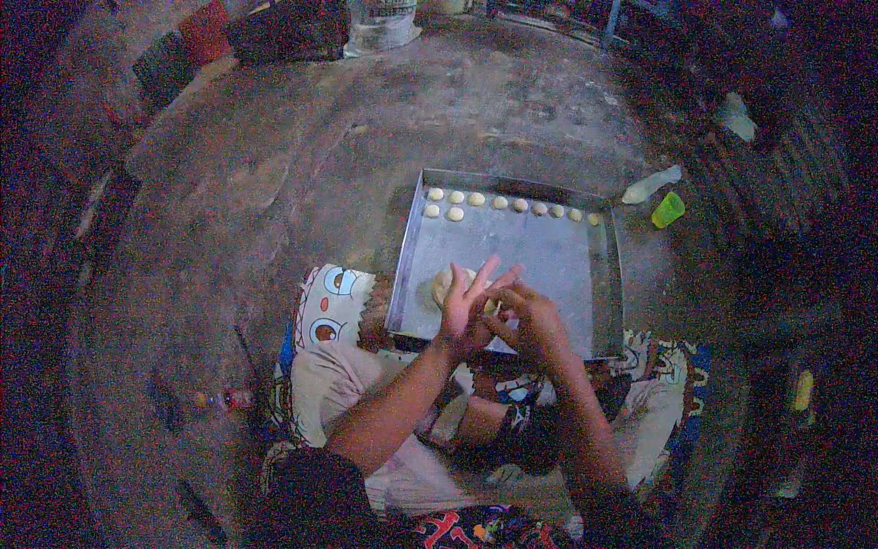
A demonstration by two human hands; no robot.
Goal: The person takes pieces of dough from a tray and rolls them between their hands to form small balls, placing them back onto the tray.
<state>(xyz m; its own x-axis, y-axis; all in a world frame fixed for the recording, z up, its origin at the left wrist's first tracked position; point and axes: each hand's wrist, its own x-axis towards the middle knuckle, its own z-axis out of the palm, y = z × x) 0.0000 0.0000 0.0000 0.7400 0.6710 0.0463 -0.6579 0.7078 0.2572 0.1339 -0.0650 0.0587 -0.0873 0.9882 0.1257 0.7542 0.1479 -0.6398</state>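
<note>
A shallow metal baking tray [540, 247] lies before me, with small pale dough balls [500, 202] in a row along its far side and two more at the far left. A larger lump of dough [444, 285] rests in the tray's near left part, partly covered by my left hand [465, 306]. That hand is tilted up over the near edge, its fingers stretched apart. My right hand [533, 320] is against the left palm, fingers curled in a pinch. Something small and yellowish shows between the hands; its kind is too blurred to tell.
Right of the tray lie a pale plastic bag [652, 185] and a yellow-green cup [669, 210]. Under my crossed legs is a cloth with cartoon faces [331, 302]. A white sack [382, 26] and dark boxes [288, 32] stand at the far side of the grey floor.
</note>
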